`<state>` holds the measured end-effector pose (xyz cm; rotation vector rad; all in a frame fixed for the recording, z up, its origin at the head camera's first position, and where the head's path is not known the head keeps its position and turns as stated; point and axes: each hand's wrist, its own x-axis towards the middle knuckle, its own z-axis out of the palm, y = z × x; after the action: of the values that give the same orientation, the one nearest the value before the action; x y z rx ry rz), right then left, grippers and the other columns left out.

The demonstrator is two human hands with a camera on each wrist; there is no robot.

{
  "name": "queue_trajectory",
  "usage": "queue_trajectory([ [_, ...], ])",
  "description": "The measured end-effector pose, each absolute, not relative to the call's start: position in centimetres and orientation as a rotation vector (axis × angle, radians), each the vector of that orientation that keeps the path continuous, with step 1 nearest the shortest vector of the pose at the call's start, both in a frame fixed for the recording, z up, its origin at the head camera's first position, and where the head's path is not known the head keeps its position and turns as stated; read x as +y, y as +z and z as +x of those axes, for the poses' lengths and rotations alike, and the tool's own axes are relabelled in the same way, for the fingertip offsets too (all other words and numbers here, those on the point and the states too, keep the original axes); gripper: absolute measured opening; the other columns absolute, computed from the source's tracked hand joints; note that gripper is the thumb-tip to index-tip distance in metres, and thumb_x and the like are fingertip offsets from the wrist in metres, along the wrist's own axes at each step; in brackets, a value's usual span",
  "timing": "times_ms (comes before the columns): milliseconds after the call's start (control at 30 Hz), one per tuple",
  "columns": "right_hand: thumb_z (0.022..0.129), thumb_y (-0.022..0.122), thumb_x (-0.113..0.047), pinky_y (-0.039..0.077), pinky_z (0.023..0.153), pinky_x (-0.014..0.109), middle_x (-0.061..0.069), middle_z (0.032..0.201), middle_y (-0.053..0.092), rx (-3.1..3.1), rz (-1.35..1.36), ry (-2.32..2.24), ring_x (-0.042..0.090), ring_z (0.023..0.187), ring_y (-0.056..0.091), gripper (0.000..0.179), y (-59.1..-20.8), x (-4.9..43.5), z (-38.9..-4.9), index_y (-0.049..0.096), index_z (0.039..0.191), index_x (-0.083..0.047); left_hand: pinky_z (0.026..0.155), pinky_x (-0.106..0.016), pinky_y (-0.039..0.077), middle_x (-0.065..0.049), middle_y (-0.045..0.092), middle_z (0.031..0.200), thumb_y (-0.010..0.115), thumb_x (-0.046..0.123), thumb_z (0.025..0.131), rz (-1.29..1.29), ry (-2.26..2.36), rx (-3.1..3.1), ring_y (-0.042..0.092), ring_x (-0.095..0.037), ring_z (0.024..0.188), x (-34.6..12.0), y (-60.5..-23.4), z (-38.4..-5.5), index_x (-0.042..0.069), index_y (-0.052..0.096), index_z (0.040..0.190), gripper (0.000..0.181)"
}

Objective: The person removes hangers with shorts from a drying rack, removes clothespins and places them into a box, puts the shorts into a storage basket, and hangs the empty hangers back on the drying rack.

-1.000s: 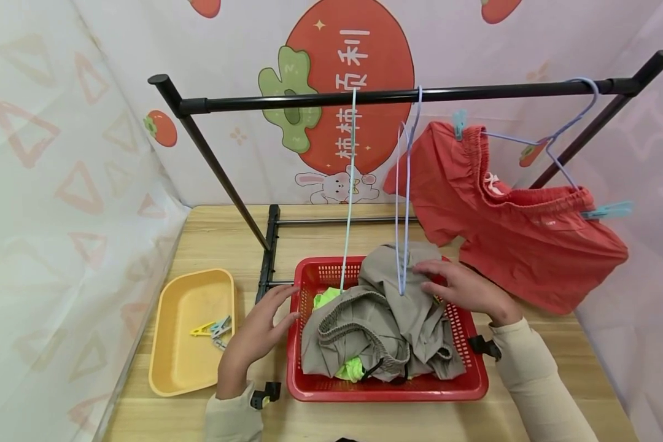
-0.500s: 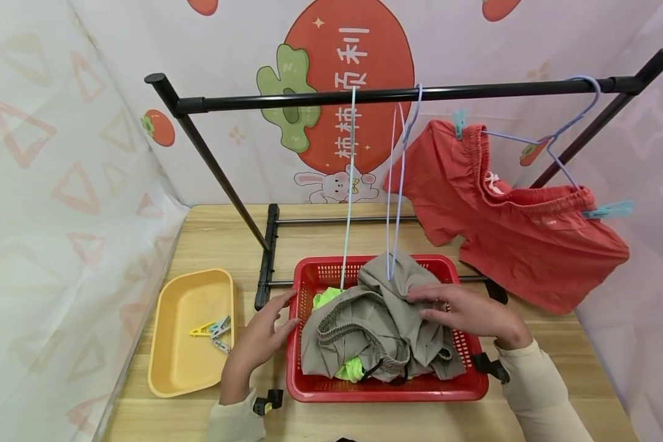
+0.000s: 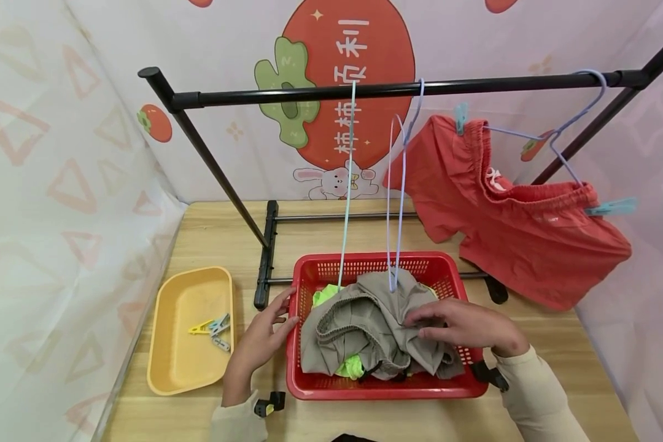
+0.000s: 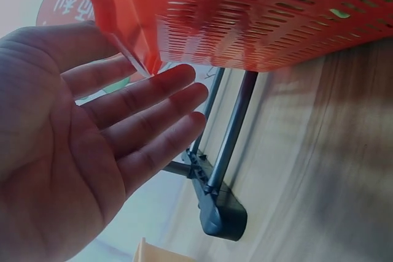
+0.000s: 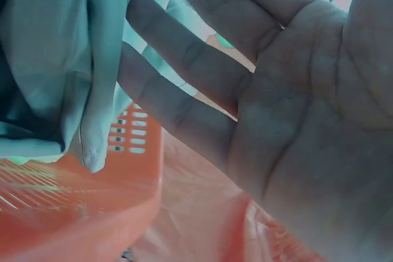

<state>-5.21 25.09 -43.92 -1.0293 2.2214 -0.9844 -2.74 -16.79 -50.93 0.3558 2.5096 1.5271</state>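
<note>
A pair of grey shorts (image 3: 420, 350) with an elastic waistband lies bunched in a red basket (image 3: 387, 393), over a bright green cloth (image 3: 324, 296). My right hand (image 3: 469, 324) rests on the right part of the shorts; in the right wrist view its fingers (image 5: 184, 59) are nearly straight, their tips against the fabric. At the basket's left rim is my left hand (image 3: 259, 341). The left wrist view shows its fingers (image 4: 153, 121) extended along the outside of the basket wall, with the thumb up by the rim.
A black clothes rack (image 3: 298, 95) spans the back. From it hang a pale green hanger (image 3: 347, 209), a lilac hanger (image 3: 401, 209) dipping to the basket, and red shorts (image 3: 536, 239) clipped with blue pegs. A yellow tray (image 3: 182, 362) holding several clothes pegs (image 3: 215, 328) stands left.
My right hand has drawn toward me and down, bringing the far part of the grey shorts off the basket's back rim. The lilac hanger has swung slightly left. My left hand barely moved.
</note>
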Motion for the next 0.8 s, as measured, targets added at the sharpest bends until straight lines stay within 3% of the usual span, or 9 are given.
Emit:
queue_trajectory([
  [167,0.106,0.061,-0.025,0.051,0.098,0.046,0.002,0.129,0.068,2.271,-0.936,-0.972,0.020,0.118,0.062,0.033,-44.4,25.4,-5.8,0.068,0.133,-0.008,0.097,-0.047,0.053,-0.017,0.064,0.133,0.064,0.014,0.104,0.377,1.595,2.447,0.064,-0.032,0.120,-16.7,-51.2,-2.8,0.015,0.037,0.160,0.062],
  [533,0.106,0.061,-0.027,0.049,0.099,0.051,0.006,0.130,0.066,2.357,-0.799,-0.960,0.028,0.121,0.060,0.033,-45.8,26.2,-5.9,0.067,0.133,-0.009,0.090,-0.042,0.056,-0.022,0.061,0.138,0.063,0.017,0.105,0.276,1.754,2.332,0.062,-0.039,0.123,-16.6,-52.3,-2.1,0.021,0.041,0.159,0.059],
  [800,0.103,0.065,-0.019,0.055,0.089,0.049,0.005,0.124,0.068,2.554,-0.729,-1.024,0.019,0.108,0.064,0.028,-44.3,27.8,-5.5,0.068,0.130,-0.008,0.088,-0.039,0.058,-0.022,0.060,0.139,0.061,0.020,0.106,0.246,1.799,2.332,0.062,-0.039,0.122,-16.5,-52.6,-1.8,0.020,0.041,0.159,0.057],
])
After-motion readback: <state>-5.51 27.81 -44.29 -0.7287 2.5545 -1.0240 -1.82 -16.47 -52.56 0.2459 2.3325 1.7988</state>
